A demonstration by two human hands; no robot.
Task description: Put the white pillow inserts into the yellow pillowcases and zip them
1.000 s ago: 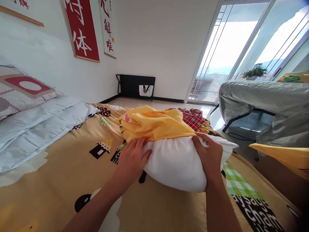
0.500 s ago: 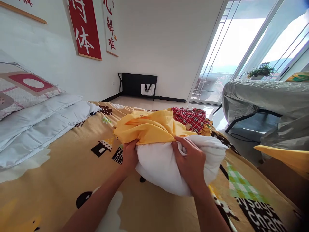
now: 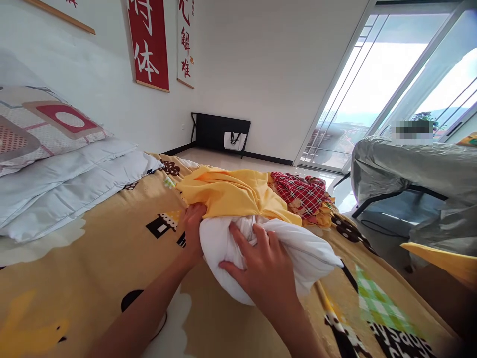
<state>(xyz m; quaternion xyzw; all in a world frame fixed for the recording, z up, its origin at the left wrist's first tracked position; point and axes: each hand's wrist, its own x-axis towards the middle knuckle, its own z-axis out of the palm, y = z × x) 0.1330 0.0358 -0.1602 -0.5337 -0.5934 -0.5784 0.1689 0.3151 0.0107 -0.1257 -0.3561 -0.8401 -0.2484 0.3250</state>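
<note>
A white pillow (image 3: 298,253) lies on the bed, its far end inside a yellow pillowcase (image 3: 231,194). My left hand (image 3: 193,226) grips the edge of the yellow pillowcase at the pillow's left side, fingers curled under the fabric. My right hand (image 3: 263,271) presses on the white pillow with fingers spread, bunching it toward the pillowcase opening.
A tan patterned bedspread (image 3: 93,268) covers the bed. Red checked cloth (image 3: 301,191) lies behind the pillow. White folded quilt (image 3: 67,184) and a patterned pillow (image 3: 48,124) sit at the left. A grey covered table (image 3: 417,169) stands at the right, glass doors beyond.
My right hand slid left across the white pillow and now pushes it toward the pillowcase. The left hand moved under the yellow fabric's edge. The view shifted right.
</note>
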